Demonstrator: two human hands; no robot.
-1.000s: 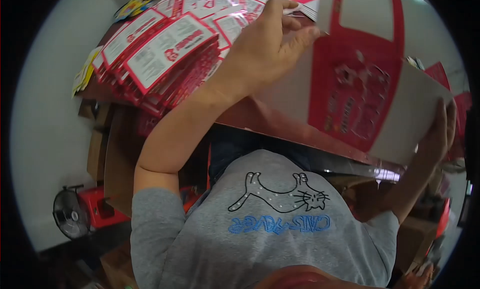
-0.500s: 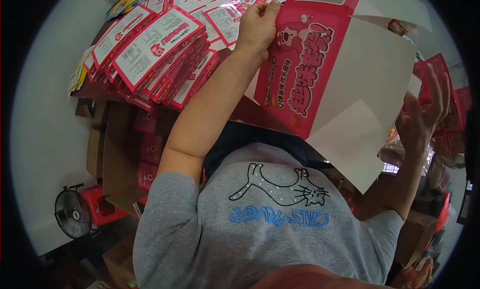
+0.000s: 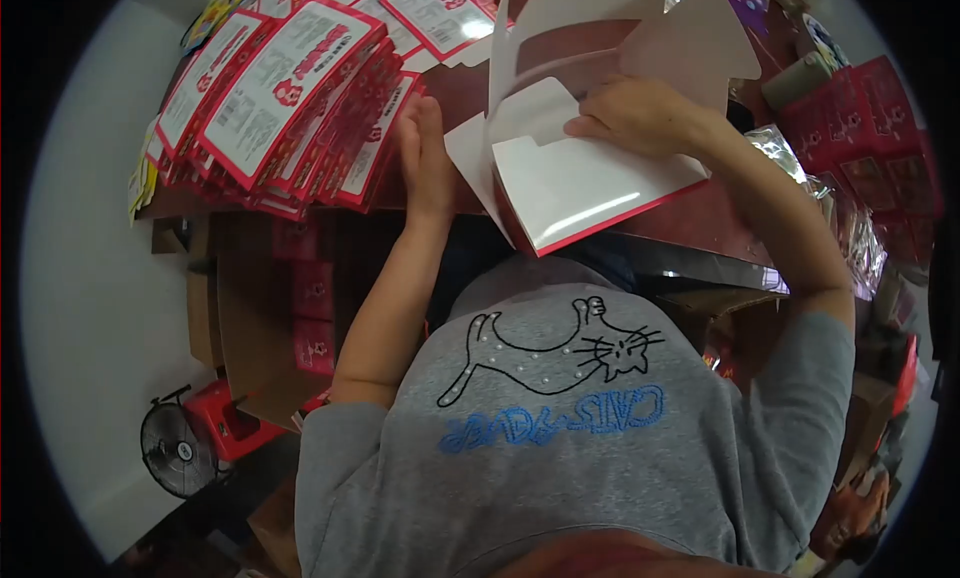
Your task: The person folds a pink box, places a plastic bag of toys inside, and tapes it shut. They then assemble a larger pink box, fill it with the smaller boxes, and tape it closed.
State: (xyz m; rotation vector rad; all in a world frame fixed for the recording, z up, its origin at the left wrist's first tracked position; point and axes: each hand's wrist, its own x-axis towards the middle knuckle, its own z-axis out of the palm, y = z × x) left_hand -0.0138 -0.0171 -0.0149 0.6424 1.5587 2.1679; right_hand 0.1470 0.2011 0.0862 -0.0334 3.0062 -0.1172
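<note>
A partly folded cardboard box stands before me at the table's front edge, white inside with red outer edges. Its tall white flaps rise at the back. My right hand reaches over the opening from the right, fingers curled at the inner flaps, thumb pointing left. My left hand is just left of the box, fingers straight and raised, holding nothing. Close beside it is a tall pile of flat red-and-white printed cartons.
More flat cartons lie farther back on the dark red table. Red printed packages and shiny clear plastic are at the right. Below left are an open brown carton and a black fan.
The flat red-and-white sheet has been turned and folded into a box shape with its white inside showing. My left hand let go and dropped left; my right hand moved in onto the flaps.
</note>
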